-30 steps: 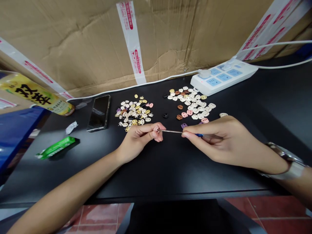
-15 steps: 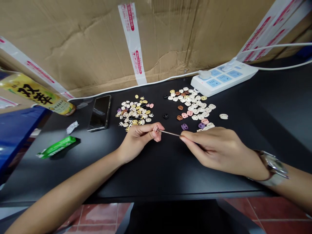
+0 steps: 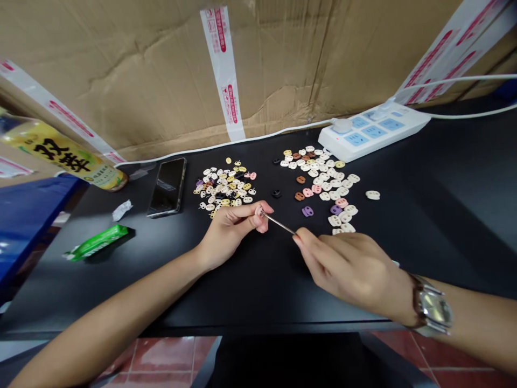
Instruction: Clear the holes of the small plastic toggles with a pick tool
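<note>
One pale piece (image 3: 257,211) sits pinched in the left hand (image 3: 229,233) — from here I see the right hand (image 3: 351,269) gripping a rod (image 3: 279,223), its tip at the piece, above the bench (image 3: 250,296), near a heap (image 3: 231,186).

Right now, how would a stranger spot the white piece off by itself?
On the black table, find the power strip. On its near side, just right of the pile, lies the piece. It's white like many there, but lies alone.
</note>
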The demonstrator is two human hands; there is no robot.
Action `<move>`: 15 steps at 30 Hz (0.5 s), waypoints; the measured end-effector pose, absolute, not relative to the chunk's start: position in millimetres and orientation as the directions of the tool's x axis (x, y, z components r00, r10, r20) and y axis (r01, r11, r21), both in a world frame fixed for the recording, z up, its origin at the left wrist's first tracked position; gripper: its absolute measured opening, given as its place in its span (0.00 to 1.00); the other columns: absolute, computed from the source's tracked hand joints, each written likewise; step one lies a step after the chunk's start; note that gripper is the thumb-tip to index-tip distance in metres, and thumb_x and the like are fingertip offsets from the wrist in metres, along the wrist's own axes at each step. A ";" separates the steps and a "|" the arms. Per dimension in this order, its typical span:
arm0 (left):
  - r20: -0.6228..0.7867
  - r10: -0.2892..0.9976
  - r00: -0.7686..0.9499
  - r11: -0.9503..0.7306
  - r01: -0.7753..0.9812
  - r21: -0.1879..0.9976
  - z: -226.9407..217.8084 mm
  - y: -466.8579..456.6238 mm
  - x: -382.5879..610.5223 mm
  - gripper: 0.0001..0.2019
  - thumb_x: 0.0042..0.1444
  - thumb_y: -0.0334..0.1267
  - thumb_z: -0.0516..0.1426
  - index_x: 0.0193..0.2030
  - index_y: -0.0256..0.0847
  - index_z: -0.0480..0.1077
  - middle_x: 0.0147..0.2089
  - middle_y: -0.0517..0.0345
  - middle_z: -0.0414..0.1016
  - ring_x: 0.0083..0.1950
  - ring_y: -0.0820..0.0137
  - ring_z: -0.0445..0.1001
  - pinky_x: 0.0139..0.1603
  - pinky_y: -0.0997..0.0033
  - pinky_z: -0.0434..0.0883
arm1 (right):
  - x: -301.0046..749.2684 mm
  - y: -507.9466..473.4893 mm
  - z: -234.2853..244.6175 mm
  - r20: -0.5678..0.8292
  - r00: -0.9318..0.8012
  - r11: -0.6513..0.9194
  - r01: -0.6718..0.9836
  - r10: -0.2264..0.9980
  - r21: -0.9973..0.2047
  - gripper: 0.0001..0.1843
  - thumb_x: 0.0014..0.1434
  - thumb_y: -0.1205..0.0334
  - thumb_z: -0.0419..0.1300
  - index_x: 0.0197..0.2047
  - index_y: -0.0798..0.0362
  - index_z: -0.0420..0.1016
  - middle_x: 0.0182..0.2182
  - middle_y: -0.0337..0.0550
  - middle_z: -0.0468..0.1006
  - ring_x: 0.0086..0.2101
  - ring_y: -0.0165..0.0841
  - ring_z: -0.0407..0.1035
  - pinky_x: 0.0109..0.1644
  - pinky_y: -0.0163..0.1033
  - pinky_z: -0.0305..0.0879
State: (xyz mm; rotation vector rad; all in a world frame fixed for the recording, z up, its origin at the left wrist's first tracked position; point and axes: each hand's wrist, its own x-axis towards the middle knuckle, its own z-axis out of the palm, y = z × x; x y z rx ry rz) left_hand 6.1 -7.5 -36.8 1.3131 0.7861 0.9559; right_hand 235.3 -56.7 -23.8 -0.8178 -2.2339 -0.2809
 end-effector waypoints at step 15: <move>0.021 0.877 0.481 0.006 -0.054 0.999 -30.4 -8.4 7.4 0.09 0.63 0.39 0.60 0.40 0.36 0.78 0.30 0.58 0.71 0.34 0.72 0.66 0.43 0.68 0.63 | 261.4 -22.9 -14.3 0.534 -0.539 0.759 0.447 0.651 -0.474 0.07 0.65 0.66 0.60 0.36 0.53 0.78 0.15 0.29 0.62 0.15 0.22 0.51 0.18 0.33 0.49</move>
